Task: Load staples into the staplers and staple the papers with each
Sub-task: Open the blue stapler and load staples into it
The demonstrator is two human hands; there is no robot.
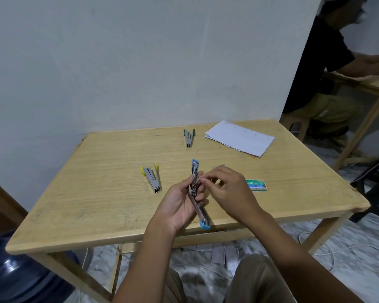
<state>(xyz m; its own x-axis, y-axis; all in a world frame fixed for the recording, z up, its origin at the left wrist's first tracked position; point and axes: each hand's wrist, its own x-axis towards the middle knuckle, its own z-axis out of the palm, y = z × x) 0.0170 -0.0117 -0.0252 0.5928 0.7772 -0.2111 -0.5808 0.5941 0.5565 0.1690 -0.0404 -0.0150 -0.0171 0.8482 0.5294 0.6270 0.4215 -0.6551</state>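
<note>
Pale wood makes up the table (101, 193), and over its near edge the left hand (177, 206) holds a blue stapler (197, 193) swung fully open, so that its two halves run in one long line from a blue tip at the far end to a blue tip near the table edge. The fingers of that hand wrap the metal middle. The right hand (225, 189) has thumb and forefinger pinched together right at the open metal channel; what they pinch is too small to tell.

Just right of the hands lies a green staple box (256, 185), flat on the table; its contents cannot be seen. A few loose staple strips (219, 166) lie behind the right hand.

A yellow stapler (151, 177) sits open to the left, a green stapler (188, 137) open farther back, and sheets of paper (240, 137) rest at the far right corner.
</note>
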